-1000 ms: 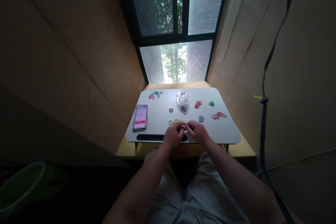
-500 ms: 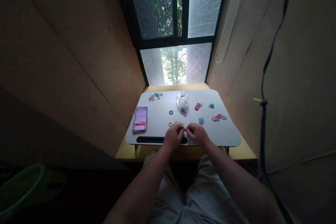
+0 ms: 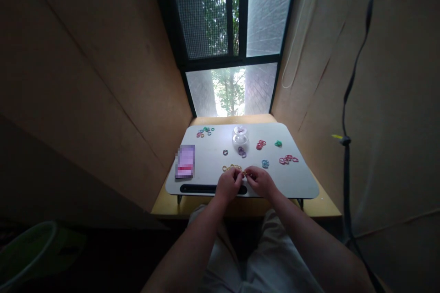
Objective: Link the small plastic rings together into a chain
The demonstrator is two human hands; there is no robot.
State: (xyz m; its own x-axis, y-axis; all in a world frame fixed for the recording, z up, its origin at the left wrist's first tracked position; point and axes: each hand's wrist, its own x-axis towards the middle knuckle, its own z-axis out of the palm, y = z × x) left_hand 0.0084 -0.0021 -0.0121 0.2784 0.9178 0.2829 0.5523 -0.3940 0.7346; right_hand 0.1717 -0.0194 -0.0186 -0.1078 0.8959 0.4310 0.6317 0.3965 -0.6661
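Note:
My left hand point(image 3: 229, 184) and my right hand point(image 3: 261, 182) meet above the front of a white lap table point(image 3: 206, 160). Both are closed in a pinch, fingertips almost together. Between them shows a small yellow hair tie point(image 3: 244, 173), partly hidden by the fingers. Just beyond my left hand lies a row of yellow hair ties point(image 3: 232, 166). A blue bunch point(image 3: 265, 164) sits to the right of my right hand. Farther back are a purple bunch point(image 3: 242, 152) and a single dark hair tie point(image 3: 225, 152).
A clear round jar point(image 3: 240, 137) stands at the back middle. Red hair ties point(image 3: 261, 144), pink-red ones point(image 3: 288, 160) and a green bunch point(image 3: 278, 143) lie on the right, a mixed group point(image 3: 205, 132) back left. A phone point(image 3: 185, 161) lies left; a black slot point(image 3: 199, 188) runs along the front.
The view has tilted up slightly, so everything sits lower. My fingertips have drawn a little apart, and the yellow hair tie between them shows more clearly.

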